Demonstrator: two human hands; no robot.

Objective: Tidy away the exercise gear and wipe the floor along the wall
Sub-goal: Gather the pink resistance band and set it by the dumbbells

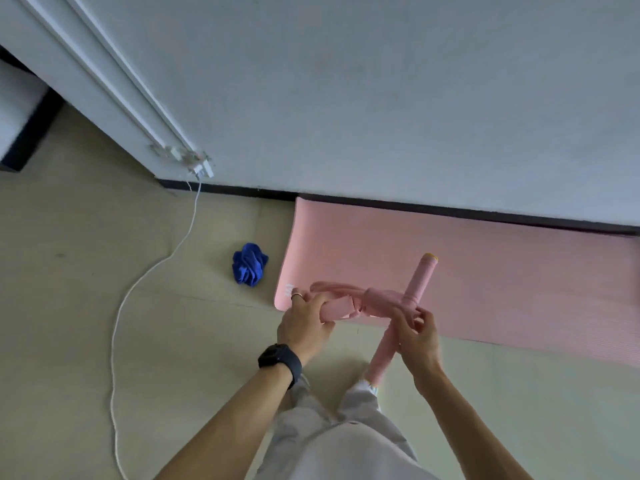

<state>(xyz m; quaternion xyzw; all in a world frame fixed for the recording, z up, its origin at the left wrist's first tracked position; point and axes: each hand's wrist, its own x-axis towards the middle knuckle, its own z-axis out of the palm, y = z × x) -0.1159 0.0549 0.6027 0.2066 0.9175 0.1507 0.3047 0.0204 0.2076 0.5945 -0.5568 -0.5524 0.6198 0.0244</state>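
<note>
Pink puller (420, 275); left hand (304, 323) grips pedal end (341, 308); right hand (417, 336) pinches straps (381, 296)

Cloth (249, 264) lies left of mat (485, 271), beside wall (381, 98).

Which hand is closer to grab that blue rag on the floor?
Probably the left hand: the blue rag lies left of the pink mat, nearer it. The right hand is farther off. Both hold the pink exercise band.
</note>
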